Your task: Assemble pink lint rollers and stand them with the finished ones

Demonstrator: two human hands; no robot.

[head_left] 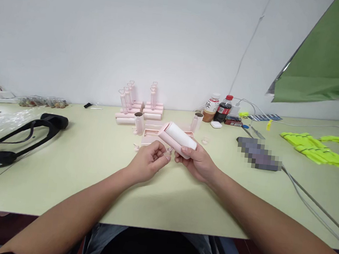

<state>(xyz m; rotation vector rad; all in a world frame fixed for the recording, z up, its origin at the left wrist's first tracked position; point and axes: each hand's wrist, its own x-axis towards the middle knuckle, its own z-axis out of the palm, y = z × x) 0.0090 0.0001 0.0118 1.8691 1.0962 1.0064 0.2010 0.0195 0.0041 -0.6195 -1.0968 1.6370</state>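
Tilted above the table, a pink lint roller (pixel 178 139) with a white sticky roll is gripped by my right hand (pixel 199 161), thumb on the roll. My left hand (pixel 150 160) pinches a small clear plastic piece (pixel 168 152) against the roller's lower side; how the two join is hidden by my fingers. Behind them lies an open pink tray-like case (pixel 151 138). Two upright rolls, one on the left (pixel 139 123) and one on the right (pixel 197 122), flank that case. Small clear parts (pixel 205 140) lie to the right, with more small pink parts (pixel 137 147) at left.
Several pink lint rollers with heart-topped handles (pixel 128 102) stand by the wall. Two drink bottles (pixel 223 108), a pixelated dark device (pixel 259 154), cables and yellow-green bundles (pixel 315 148) lie right. A black headset strap (pixel 19 139) and plastic bags (pixel 43 102) are left.
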